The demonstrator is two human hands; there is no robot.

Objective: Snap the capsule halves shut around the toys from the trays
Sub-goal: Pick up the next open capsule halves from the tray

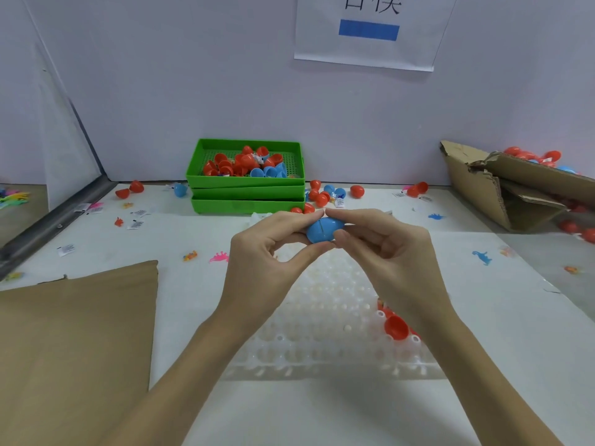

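Right now my left hand (267,243) and right hand (380,243) pinch the blue capsule (323,230) between them, raised in front of the green trays (246,183), its long axis running hand to hand, its seam seemingly not fully shut.

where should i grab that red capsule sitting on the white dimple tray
Pinch the red capsule across its rounded sides, coming from above. It sits in the white tray, domed top exposed, lower part hidden. The right forearm hangs just above it, so approach from the right.
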